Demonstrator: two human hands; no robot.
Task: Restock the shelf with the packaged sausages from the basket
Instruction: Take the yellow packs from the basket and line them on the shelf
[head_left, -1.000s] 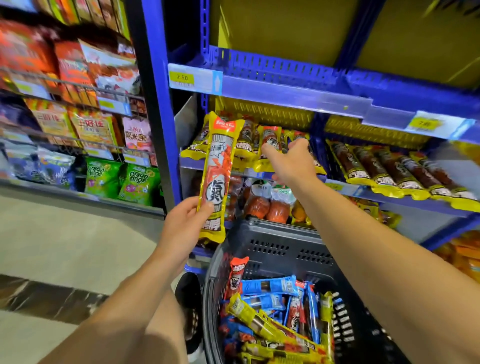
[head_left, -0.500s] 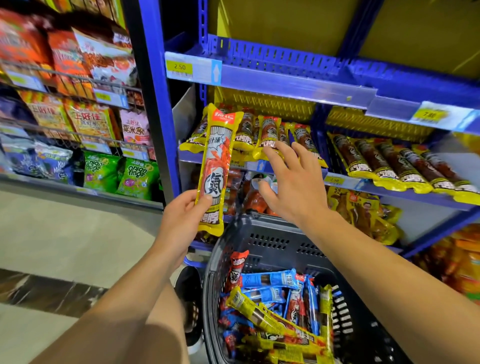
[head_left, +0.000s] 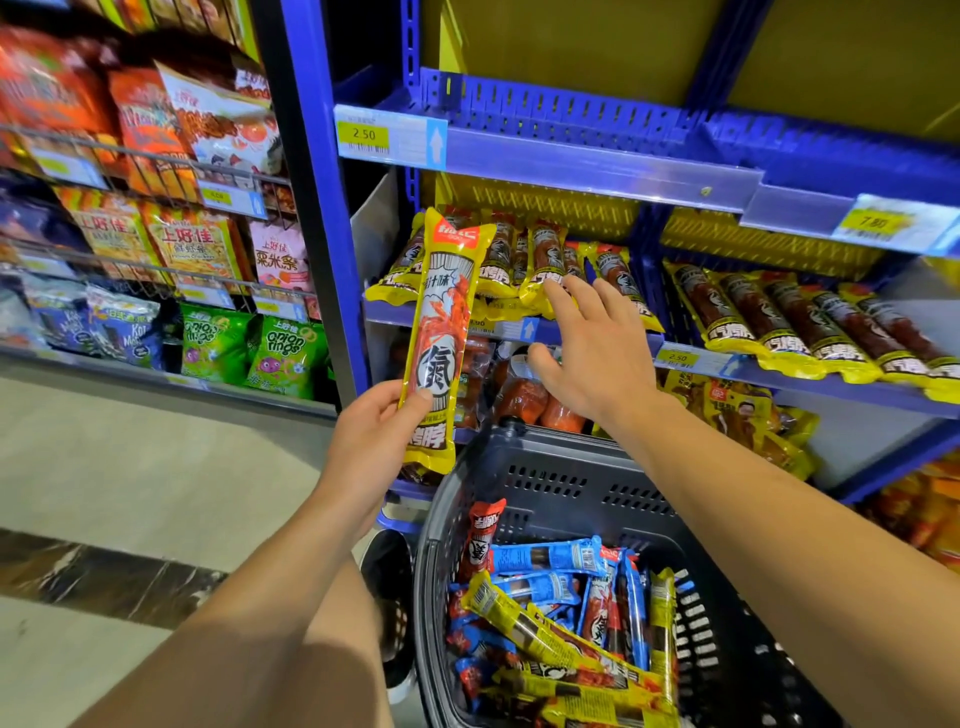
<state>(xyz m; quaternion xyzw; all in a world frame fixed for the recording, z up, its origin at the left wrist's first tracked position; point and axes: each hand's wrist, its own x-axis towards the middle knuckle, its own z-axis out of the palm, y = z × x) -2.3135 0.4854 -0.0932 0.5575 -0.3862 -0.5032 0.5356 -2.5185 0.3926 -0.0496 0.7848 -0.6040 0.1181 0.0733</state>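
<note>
My left hand (head_left: 371, 441) grips the lower end of a long yellow packaged sausage (head_left: 444, 322) and holds it upright in front of the blue shelf (head_left: 597, 171). My right hand (head_left: 592, 353) hovers with spread fingers just before the shelf's front edge, holding nothing. A row of yellow sausage packs (head_left: 545, 265) lies on that shelf level. Below stands the dark grey basket (head_left: 550, 483), holding several yellow, blue and red sausage packs (head_left: 561, 623).
More brown sausages in yellow packs (head_left: 810, 327) lie on the shelf section to the right. A wire rack of snack bags (head_left: 197, 249) stands at the left. Orange-red packs (head_left: 524, 400) fill the lower shelf behind the basket. Pale floor (head_left: 130, 467) lies to the left.
My right hand has come back from the yellow packs on the shelf and opened, its fingers now spread in front of the shelf edge. My left hand keeps holding the sausage upright.
</note>
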